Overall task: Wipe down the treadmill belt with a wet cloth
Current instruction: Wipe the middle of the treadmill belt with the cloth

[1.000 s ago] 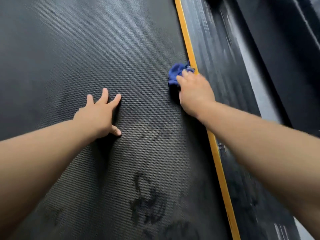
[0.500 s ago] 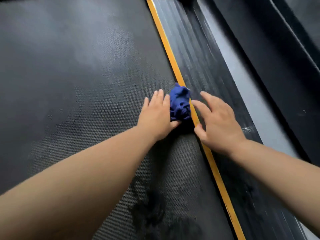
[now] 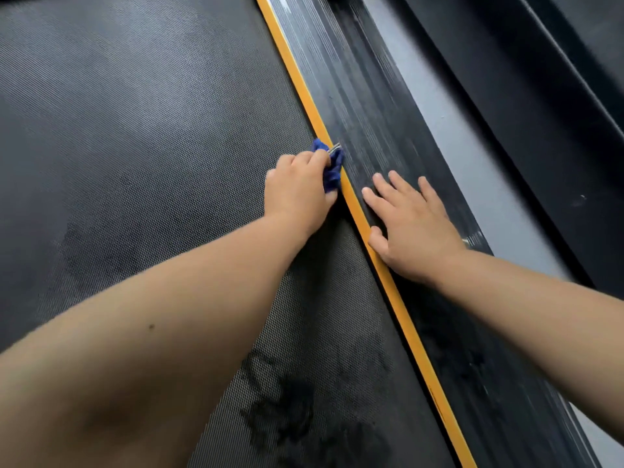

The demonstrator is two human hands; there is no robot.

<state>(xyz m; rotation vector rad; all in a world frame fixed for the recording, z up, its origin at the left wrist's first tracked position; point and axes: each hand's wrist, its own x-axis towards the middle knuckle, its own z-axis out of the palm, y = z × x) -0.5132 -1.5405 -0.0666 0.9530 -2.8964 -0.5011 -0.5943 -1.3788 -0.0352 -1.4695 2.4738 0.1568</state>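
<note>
The blue cloth (image 3: 332,165) is bunched into a small wad and lies at the right edge of the treadmill belt (image 3: 152,146), pressed against the yellow strip (image 3: 415,349) that borders it. It is gripped by the left hand (image 3: 297,194), whose fingers and thumb are closed round the wad so that only a little blue shows past the knuckles. The bunching is probably meant to concentrate pressure in the seam where belt and strip meet.

The right hand (image 3: 412,231) is laid flat on the ribbed side rail (image 3: 364,106) just beyond the strip, with its fingers straight and spread and nothing held. It is judged to be placed there as a brace, so that weight can be carried while the other arm reaches across.

To the right, the wiping stroke is bounded by the strip. To the left and ahead, a wide stretch of textured belt is left open for broad passes. Dark damp patches (image 3: 287,410) are seen nearer the person. The belt is crossed diagonally by the left forearm, so strokes toward the near left may be somewhat cramped. Beyond the rail, a grey band (image 3: 456,146) and black frame (image 3: 540,130) are seen.
</note>
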